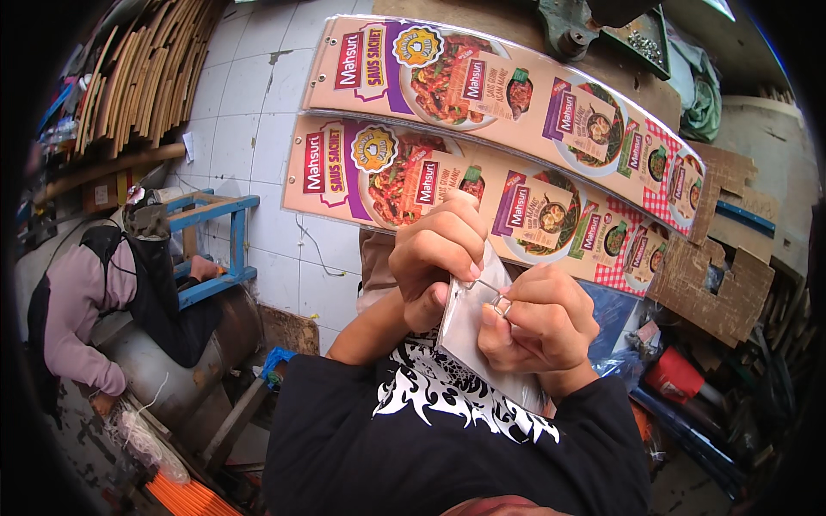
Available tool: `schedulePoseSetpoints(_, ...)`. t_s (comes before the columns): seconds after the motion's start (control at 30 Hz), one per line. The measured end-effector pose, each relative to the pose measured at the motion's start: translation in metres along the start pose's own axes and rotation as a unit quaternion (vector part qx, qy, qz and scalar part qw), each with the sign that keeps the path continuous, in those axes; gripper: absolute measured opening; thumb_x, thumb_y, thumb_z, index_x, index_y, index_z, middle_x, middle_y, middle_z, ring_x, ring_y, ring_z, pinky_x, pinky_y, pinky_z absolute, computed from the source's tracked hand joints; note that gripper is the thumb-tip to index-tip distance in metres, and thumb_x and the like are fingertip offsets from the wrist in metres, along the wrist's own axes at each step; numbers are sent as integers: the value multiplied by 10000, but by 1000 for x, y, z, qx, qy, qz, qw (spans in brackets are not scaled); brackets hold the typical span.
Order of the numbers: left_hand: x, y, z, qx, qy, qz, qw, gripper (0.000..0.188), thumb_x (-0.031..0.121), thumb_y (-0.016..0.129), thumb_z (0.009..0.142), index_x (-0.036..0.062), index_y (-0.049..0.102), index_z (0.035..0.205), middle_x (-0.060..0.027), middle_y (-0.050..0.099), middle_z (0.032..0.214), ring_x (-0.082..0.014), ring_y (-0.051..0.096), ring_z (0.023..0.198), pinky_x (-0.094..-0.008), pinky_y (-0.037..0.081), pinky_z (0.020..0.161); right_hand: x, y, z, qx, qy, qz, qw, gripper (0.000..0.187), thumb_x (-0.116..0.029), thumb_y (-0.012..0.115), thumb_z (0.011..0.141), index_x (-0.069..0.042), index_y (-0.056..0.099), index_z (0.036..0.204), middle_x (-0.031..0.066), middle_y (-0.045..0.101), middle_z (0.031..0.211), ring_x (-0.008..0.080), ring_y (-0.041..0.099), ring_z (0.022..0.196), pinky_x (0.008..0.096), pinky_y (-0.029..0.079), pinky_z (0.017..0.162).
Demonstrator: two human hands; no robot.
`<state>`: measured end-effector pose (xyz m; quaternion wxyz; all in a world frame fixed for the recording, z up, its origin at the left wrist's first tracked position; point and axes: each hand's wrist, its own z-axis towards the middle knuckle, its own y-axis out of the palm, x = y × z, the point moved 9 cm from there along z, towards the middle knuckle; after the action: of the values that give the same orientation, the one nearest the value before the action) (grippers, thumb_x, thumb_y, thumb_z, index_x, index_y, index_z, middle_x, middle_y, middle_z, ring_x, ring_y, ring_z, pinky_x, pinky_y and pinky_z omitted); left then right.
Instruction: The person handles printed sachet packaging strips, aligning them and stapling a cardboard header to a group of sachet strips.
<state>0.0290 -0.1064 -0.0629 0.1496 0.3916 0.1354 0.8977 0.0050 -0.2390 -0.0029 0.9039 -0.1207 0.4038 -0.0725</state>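
Note:
Close to my chest, my left hand (pixel 439 262) is closed, its thumb and fingertips pinching one end of a thin metal wire piece (pixel 489 286). My right hand (pixel 540 322) is closed too, gripping a small metal ring (pixel 502 304) at the other end. Whether wire and ring are one piece I cannot tell. Beneath both hands a whitish-grey sheet or stack of sheets (pixel 465 322) is held tilted, partly hidden by the fingers. Beyond my hands lie two long printed banners (pixel 370 193) (pixel 379 73) with food pictures and metal eyelets along their left edge.
A wooden worktop with a dark metal machine (pixel 572 39) and a tray of small metal parts (pixel 645 43) stands at the back. Cut brown boards (pixel 714 284) lie right. Left, another person (pixel 86 301) sits by a blue frame (pixel 232 206) and a metal cylinder (pixel 172 370); wooden strips (pixel 146 77) lean behind.

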Motion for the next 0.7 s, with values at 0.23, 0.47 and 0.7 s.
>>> schedulePoseSetpoints(0.23, 1, -12, -3, -5, -5, -9, 1000, 357, 423, 524, 994, 97, 547, 849, -30, 556, 726, -182, 507, 641, -389, 366, 742, 22, -51, -5, 105, 66, 5, 992, 167, 43, 659, 790, -22, 512, 836, 96, 562, 748, 167, 566, 562, 282, 465, 483)
schedulePoseSetpoints(0.47, 0, -6, -1, -7, -1, -5, 1000, 350, 418, 519, 993, 97, 547, 856, -31, 553, 724, -180, 512, 642, -401, 369, 757, 16, 11, 6, -71, 89, 145, 983, 141, 18, 764, 709, -22, 642, 768, 75, 630, 685, 173, 585, 537, 273, 435, 474)
schedulePoseSetpoints(0.7, 1, -6, -1, -15, 9, -8, 1000, 339, 409, 515, 992, 98, 547, 859, -36, 552, 723, -186, 511, 638, -407, 370, 763, 12, 13, 9, -81, 76, 117, 987, 148, 18, 765, 691, -33, 639, 749, 64, 616, 670, 173, 578, 526, 285, 439, 470)
